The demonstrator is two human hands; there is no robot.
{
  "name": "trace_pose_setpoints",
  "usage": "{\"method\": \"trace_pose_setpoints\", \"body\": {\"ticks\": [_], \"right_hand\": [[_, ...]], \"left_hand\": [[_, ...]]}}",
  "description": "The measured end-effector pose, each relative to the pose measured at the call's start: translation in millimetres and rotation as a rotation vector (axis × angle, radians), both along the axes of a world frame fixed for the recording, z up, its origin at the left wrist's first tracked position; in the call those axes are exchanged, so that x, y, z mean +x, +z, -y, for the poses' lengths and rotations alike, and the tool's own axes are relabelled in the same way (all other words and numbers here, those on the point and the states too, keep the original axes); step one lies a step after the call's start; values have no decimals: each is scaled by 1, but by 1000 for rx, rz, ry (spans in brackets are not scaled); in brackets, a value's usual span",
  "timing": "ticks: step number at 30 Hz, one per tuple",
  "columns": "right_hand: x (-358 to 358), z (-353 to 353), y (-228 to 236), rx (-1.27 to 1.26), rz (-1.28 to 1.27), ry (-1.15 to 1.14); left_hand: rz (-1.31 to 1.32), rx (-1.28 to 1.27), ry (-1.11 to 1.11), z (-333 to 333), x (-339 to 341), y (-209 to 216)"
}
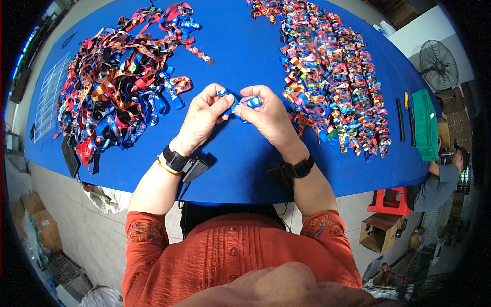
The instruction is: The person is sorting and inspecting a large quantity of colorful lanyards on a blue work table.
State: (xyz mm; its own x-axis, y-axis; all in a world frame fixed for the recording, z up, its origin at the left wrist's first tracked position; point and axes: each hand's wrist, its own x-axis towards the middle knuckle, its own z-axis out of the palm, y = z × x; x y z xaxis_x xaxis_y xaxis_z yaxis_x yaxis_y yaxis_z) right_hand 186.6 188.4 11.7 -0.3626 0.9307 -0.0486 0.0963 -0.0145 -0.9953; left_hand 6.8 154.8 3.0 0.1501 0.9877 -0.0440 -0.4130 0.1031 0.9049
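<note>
Over the middle of the blue-covered table (235,169), my two hands meet on a blue printed strap (250,103). My left hand (208,111) is closed, pinching one end between thumb and fingers. My right hand (269,116) grips the folded part, its thumb lying across it. Some of the strap is hidden behind my fingers. To the left of my hands lies a tangled heap of red, blue and black printed straps (115,82). On the right, many short looped straps (332,77) lie in long, close rows.
Near the right edge are a green plastic bin (424,123), black rods (400,120) and a yellow tool (406,100). A fan (439,65) stands beyond. Another person's arm (437,189) is by the right edge, above a red stool (388,202). A cardboard box (379,233) sits below.
</note>
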Motion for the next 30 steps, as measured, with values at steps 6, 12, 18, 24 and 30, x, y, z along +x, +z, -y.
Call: {"method": "trace_pose_setpoints", "body": {"ticks": [6, 12, 18, 24, 30], "right_hand": [[0, 1, 11, 4, 13, 18], [-1, -1, 7, 5, -57, -32], [1, -3, 8, -60, -304, 29], [0, -3, 12, 56, -246, 59], [-1, -3, 1, 177, -165, 1]], "left_hand": [[35, -47, -7, 0, -1, -1], [-37, -25, -80, -1, 0, 1], [20, -49, -2, -4, -7, -2], [22, -76, -13, -3, -7, 6], [23, -70, -85, 0, -4, 13]]}}
